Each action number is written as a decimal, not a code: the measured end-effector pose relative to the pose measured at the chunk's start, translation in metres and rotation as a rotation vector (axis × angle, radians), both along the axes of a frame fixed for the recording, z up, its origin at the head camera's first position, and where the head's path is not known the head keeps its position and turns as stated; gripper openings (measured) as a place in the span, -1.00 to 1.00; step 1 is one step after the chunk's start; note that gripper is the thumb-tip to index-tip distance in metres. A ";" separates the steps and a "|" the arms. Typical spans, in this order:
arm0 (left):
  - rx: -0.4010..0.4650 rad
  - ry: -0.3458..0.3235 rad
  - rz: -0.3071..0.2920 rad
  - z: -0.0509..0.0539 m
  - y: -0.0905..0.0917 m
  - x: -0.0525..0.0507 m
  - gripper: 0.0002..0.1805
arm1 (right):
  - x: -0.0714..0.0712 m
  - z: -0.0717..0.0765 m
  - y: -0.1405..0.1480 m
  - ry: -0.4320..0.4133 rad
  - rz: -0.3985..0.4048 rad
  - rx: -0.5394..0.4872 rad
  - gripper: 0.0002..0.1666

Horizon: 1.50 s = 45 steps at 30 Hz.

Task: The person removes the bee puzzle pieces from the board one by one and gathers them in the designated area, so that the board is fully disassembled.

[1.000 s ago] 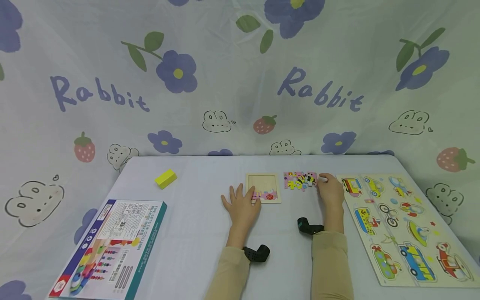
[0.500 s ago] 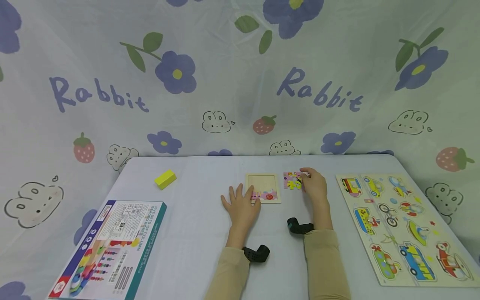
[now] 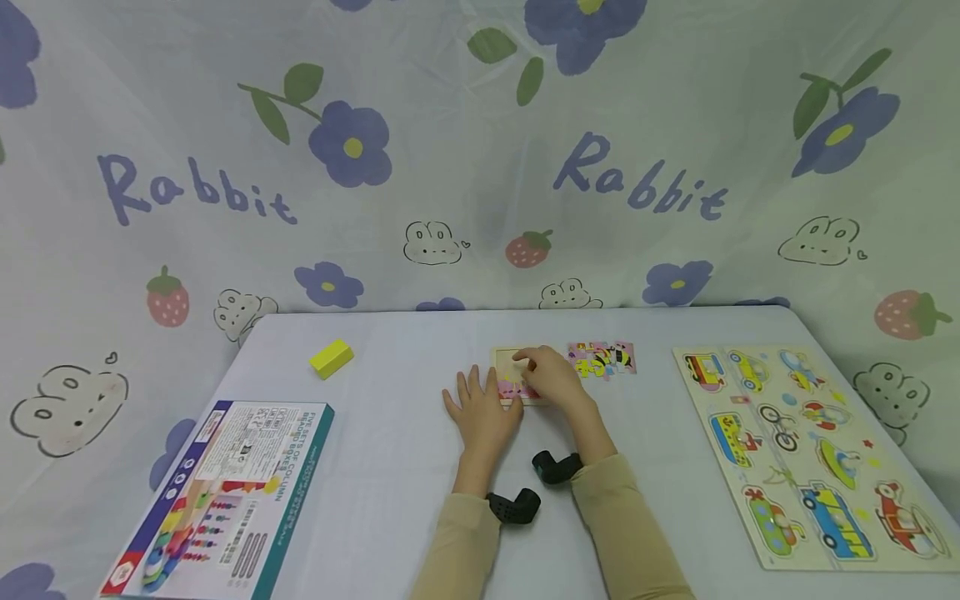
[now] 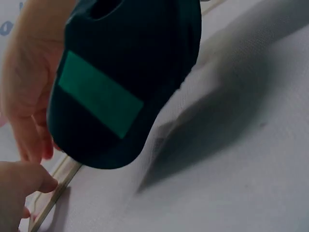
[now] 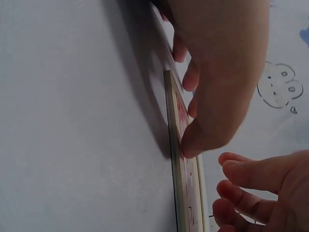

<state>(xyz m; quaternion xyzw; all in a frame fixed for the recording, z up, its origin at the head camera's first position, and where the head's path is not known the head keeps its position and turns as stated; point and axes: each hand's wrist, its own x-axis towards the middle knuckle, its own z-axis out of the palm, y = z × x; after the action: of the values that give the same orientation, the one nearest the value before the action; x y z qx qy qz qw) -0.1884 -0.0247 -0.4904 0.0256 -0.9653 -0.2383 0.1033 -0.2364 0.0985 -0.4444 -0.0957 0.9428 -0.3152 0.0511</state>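
Observation:
A small square wooden puzzle tray (image 3: 504,360) lies on the white table with pink pieces (image 3: 514,390) along its near side. My left hand (image 3: 482,421) rests at the tray's left side, fingers spread, its thumb (image 4: 41,182) touching the frame edge in the left wrist view. Over the tray's right part hovers my right hand (image 3: 557,379), its fingers (image 5: 234,166) bent and their tips close together in the right wrist view. Whether a piece sits between those fingertips cannot be made out. A cluster of joined jigsaw pieces (image 3: 602,360) with a yellow-black picture lies right of the tray.
A large wooden vehicle puzzle board (image 3: 795,467) lies on the right of the table (image 3: 390,467). A yellow block (image 3: 332,358) is at the back left, and a flat printed box (image 3: 225,492) lies at the front left. A patterned curtain (image 3: 450,183) hangs behind.
My right hand has moved left, from the right end of the jigsaw cluster, across it, to above the tray. The left hand has stayed in place on the tray.

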 end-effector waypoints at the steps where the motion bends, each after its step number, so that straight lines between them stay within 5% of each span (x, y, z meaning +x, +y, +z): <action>1: 0.001 -0.002 0.002 0.000 0.000 0.000 -0.32 | 0.000 -0.001 -0.002 -0.003 0.028 0.008 -0.65; 5: -0.003 -0.028 0.004 0.000 -0.001 0.000 -0.21 | 0.001 -0.005 -0.005 -0.046 0.091 0.025 -0.60; 18: -0.034 -0.083 -0.007 0.000 -0.002 -0.001 -0.10 | 0.006 -0.005 -0.007 -0.116 0.113 -0.005 -0.55; 35: -0.036 -0.079 -0.015 -0.002 -0.001 -0.001 -0.13 | 0.005 -0.007 -0.010 -0.064 0.123 -0.026 -0.55; 45: -0.042 -0.060 -0.006 0.000 -0.001 -0.001 -0.13 | 0.013 -0.009 -0.010 -0.047 0.090 -0.138 -0.63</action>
<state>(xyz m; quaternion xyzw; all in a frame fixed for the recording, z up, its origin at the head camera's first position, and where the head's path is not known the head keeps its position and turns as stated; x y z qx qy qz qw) -0.1893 -0.0259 -0.4908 0.0274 -0.9729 -0.2173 0.0743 -0.2235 0.0890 -0.4533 -0.1339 0.9122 -0.3788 0.0804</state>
